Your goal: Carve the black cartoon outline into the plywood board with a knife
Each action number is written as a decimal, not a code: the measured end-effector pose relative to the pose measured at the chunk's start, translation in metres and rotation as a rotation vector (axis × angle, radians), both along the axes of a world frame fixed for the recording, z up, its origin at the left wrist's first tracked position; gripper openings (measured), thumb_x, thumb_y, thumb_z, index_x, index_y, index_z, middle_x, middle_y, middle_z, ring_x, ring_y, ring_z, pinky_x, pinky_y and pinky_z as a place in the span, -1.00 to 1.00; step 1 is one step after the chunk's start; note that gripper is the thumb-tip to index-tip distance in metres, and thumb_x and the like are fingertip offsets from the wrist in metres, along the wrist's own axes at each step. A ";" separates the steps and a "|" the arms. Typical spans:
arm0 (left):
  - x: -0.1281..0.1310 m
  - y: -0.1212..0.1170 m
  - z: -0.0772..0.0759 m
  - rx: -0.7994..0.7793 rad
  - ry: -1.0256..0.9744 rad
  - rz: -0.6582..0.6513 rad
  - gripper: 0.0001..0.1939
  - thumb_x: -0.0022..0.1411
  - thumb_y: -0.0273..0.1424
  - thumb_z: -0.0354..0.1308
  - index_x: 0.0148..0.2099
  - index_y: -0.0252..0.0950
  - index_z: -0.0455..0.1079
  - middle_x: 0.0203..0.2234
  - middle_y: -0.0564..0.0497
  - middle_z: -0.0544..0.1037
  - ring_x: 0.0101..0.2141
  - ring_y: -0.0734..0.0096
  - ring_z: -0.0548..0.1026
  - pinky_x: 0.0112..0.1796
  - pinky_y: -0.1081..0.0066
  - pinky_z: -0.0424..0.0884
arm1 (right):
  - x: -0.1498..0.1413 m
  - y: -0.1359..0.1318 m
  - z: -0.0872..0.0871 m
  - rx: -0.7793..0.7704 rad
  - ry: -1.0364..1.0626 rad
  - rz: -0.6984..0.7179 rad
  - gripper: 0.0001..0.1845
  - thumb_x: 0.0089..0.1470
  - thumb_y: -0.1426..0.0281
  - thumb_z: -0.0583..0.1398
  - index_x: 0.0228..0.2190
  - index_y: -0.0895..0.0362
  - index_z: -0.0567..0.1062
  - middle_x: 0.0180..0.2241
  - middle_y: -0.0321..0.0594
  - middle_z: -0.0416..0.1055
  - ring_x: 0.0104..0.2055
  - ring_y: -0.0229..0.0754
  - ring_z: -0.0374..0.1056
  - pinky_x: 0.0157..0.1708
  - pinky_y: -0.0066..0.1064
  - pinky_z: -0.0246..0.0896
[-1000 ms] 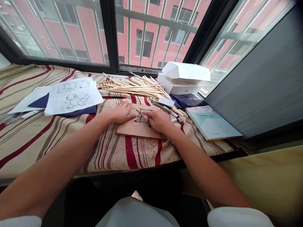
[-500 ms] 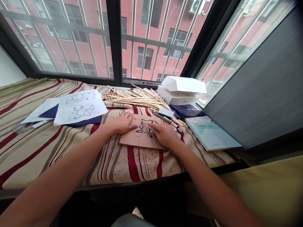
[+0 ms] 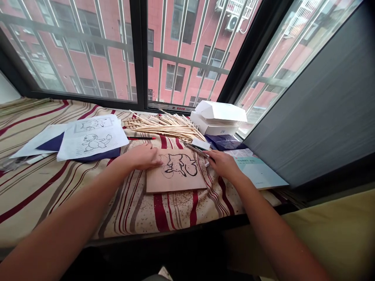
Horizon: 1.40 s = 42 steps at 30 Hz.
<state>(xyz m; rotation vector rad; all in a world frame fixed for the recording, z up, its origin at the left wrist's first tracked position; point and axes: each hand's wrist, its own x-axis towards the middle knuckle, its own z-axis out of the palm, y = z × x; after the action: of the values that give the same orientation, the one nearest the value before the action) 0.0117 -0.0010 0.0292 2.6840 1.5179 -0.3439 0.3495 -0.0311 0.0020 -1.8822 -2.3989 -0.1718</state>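
The fingers of the left hand (image 3: 154, 157) are slightly curled and open, their tips resting on the far left part of a thin tan wooden board (image 3: 175, 181) and gripping nothing. The fingers of the right hand (image 3: 211, 155) reach just past the board's right edge, beside a slim white marker pen (image 3: 195, 150) lying among other pens; whether they have hold of it cannot be told from this view. The board lies flat and square-on in the middle of a striped cream-and-crimson bedspread (image 3: 58, 195) covering a wide window ledge. A thick black cartoon outline (image 3: 180, 164) fills its upper part, with a fainter traced circle at its left. The board looks light and stiff, best lifted by its bare lower edge, since its thinness could make it hard to pick up from the soft cloth and the ink could perhaps smear under a thumb. To the far left lie a printed line drawing of a cartoon lizard (image 3: 93, 142) on dark blue paper (image 3: 96, 156) and a red-and-black pencil (image 3: 141, 137). Farther on is a heap of thin wooden sticks (image 3: 166, 128), then a white ZTE box (image 3: 215, 124). A pale teal book (image 3: 259, 171) lies to the right, below the barred window (image 3: 187, 50) facing a red brick building (image 3: 187, 35).
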 end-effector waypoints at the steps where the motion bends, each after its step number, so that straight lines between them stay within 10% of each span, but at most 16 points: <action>1: -0.001 0.000 0.001 0.000 0.002 0.000 -0.24 0.41 0.11 -0.05 0.21 -0.48 0.44 0.13 -0.43 0.52 0.13 -0.17 0.49 0.12 0.11 0.38 | -0.002 0.004 0.001 0.017 0.002 0.008 -0.52 0.40 0.38 0.07 0.23 0.14 0.53 0.09 -0.01 0.57 0.12 0.07 0.48 0.03 -0.24 0.30; 13: -0.021 0.013 0.008 -0.037 -0.046 -0.064 -0.45 0.39 0.00 0.03 0.12 -0.32 0.51 0.04 -0.29 0.60 0.02 -0.08 0.56 -0.03 0.16 0.43 | -0.045 0.055 -0.002 -0.017 -0.087 0.035 -0.68 0.34 0.32 0.20 0.04 0.17 0.60 0.07 0.05 0.52 0.17 0.11 0.40 0.08 -0.22 0.28; 27: -0.040 0.022 0.000 -0.232 -0.209 -0.180 -0.19 0.25 0.09 0.25 0.48 0.08 0.22 0.44 -0.14 0.24 0.39 -0.11 0.20 0.32 0.04 0.17 | -0.051 0.072 -0.015 0.045 0.040 -0.092 -0.70 0.26 0.44 0.16 -0.04 0.33 0.54 0.11 0.29 0.40 0.18 0.25 0.31 0.14 -0.10 0.22; 34: -0.039 0.025 0.000 -0.133 -0.193 -0.119 -0.41 0.39 -0.01 0.12 0.35 -0.09 0.45 0.48 -0.20 0.18 0.42 -0.09 0.18 0.36 0.01 0.12 | -0.061 0.073 -0.003 0.143 0.589 0.005 -0.94 0.23 0.42 0.04 -0.24 0.10 0.31 -0.12 -0.04 0.50 -0.10 -0.10 0.46 -0.05 -0.28 0.36; 38: -0.035 0.021 0.002 -0.165 -0.237 -0.182 -0.44 0.42 0.01 0.10 0.38 0.06 0.39 0.50 -0.06 0.17 0.44 0.03 0.15 0.37 0.06 0.12 | -0.081 0.068 0.016 -0.181 1.228 0.228 -0.85 0.16 0.33 0.13 -0.30 0.02 0.19 -0.52 -0.45 0.36 -0.57 -0.26 0.29 -0.49 -0.39 0.24; 42: -0.038 0.022 0.003 -0.147 -0.194 -0.129 -0.53 0.43 -0.09 0.11 0.25 -0.10 0.54 0.44 -0.15 0.27 0.40 -0.01 0.24 0.35 0.08 0.16 | -0.097 0.070 0.036 -0.274 1.260 0.388 -0.69 0.04 0.22 0.38 -0.27 0.13 0.47 -0.54 -0.43 0.34 -0.60 -0.38 0.12 -0.58 -0.46 0.02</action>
<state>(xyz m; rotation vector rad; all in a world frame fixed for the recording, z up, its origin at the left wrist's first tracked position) -0.0265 0.0209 0.0323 2.6177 1.2220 -0.1844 0.2522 0.0388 0.0377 -0.9475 -1.7660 1.0572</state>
